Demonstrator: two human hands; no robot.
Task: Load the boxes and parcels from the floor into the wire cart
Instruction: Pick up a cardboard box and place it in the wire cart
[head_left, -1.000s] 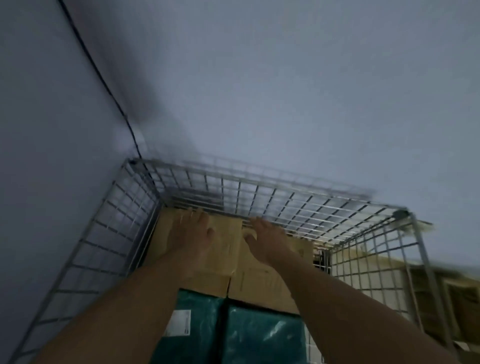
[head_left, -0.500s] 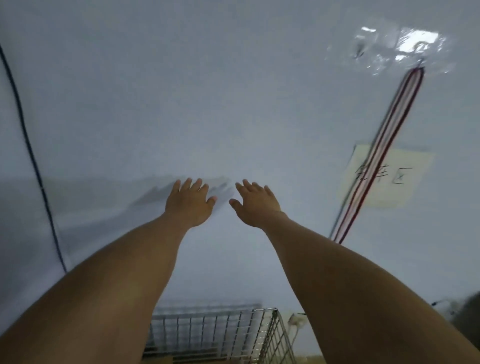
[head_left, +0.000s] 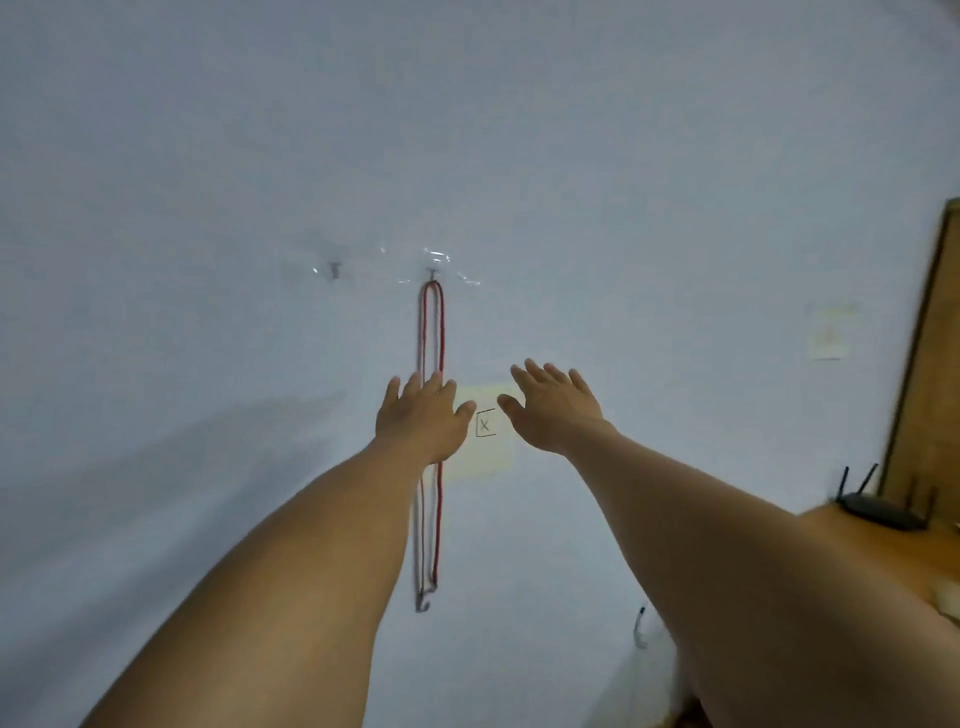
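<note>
Cart and boxes have dropped out of view. Left hand (head_left: 422, 420) and right hand (head_left: 555, 410) stay raised, fingers spread, empty, before a pale wall (head_left: 208, 182); red cord (head_left: 432, 364) hangs there, router (head_left: 878, 512) on desk (head_left: 852, 545).

The left hand (head_left: 422, 419) covers the middle of the red cord (head_left: 441, 332) and the left part of the pale note (head_left: 485, 441), whose writing is mostly hidden. Both forearms run off the bottom edge. The wooden panel (head_left: 930, 374) at right is blurred and cropped, and the small sticker (head_left: 830, 332) is too faint to read.
</note>
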